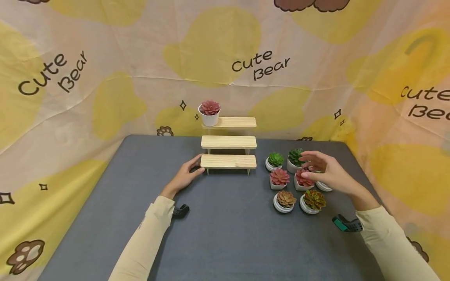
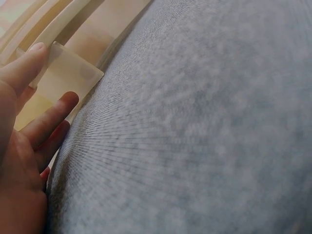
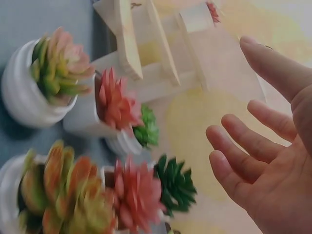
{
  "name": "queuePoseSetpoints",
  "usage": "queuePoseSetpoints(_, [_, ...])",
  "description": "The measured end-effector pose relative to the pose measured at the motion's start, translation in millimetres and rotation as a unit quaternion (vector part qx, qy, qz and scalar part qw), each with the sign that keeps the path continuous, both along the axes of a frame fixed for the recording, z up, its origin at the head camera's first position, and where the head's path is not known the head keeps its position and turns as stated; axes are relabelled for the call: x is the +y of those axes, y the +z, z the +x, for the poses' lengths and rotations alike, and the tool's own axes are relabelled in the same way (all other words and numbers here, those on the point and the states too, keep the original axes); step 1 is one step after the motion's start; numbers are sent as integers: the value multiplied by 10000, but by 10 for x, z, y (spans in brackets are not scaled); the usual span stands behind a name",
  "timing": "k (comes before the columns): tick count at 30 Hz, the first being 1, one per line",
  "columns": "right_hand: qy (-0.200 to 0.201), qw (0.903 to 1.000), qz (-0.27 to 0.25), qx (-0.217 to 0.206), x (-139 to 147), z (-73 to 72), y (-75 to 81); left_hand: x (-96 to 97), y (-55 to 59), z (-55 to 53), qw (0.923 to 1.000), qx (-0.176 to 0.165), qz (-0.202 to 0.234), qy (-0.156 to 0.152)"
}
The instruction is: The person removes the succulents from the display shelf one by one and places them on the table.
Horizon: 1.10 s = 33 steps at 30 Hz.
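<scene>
My left hand is at the left end of a three-tier wooden display stand. In the left wrist view its thumb lies at the shelf edge, and the loosely extended fingers are beside the clear side panel. Over the potted artificial succulents hovers my right hand, fingers spread and nothing between them. It overlaps a dark green succulent and a pink one in the head view; the right wrist view shows the palm apart from the pots. A pink succulent in a white pot stands on the top tier's left end.
More potted succulents are grouped right of the stand: a bright green one, a pink one, a brownish one and an orange-green one. A white pot is partly behind my right hand. Printed cloth surrounds the grey table.
</scene>
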State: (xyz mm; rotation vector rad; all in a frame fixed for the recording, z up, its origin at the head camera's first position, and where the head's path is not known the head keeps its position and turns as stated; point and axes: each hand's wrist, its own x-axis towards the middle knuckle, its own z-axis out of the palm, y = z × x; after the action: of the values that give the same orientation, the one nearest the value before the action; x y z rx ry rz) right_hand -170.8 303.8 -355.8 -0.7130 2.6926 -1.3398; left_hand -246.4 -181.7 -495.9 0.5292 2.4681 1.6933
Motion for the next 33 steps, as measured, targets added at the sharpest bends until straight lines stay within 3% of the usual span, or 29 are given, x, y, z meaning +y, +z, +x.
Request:
queuePoseSetpoints(11, [325, 9976, -169, -583, -342, -366, 80, 19, -7, -24, 9999, 63, 69, -60])
queuePoseSetpoints(20, [406, 9966, -324, -634, -585, -594, 107, 63, 296, 114, 9998, -72, 80, -181])
queuePoseSetpoints(33, [462, 9946, -344, -863, -962, -827, 120, 59, 287, 145, 9997, -173, 137, -131])
